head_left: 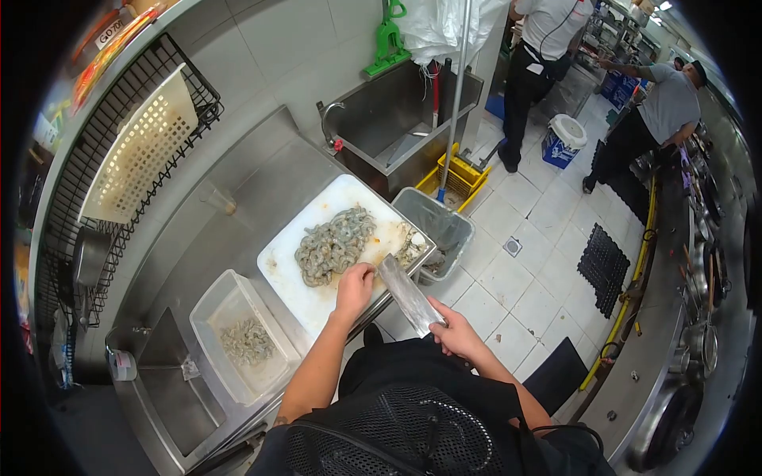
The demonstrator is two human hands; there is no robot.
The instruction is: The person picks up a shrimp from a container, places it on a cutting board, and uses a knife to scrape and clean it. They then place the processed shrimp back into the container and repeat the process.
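A pile of raw shrimp (333,242) lies on the white cutting board (298,297). At the board's near edge, just below the pile, is my left hand (355,289). Its fingers are pinched together, and what they hold is too small to make out. My right hand (459,332) grips the handle of a wide-bladed cleaver (406,295). The blade points up and left, its far end close to my left fingertips. Scraps of shell (413,247) sit at the board's right corner.
Left of the board, a clear plastic tub (208,305) holds more shrimp (248,341). A lined grey bin (452,230) stands under the board's right corner. Behind are a steel sink (373,119) and a yellow mop bucket (459,176). Two co-workers (663,107) stand at the right.
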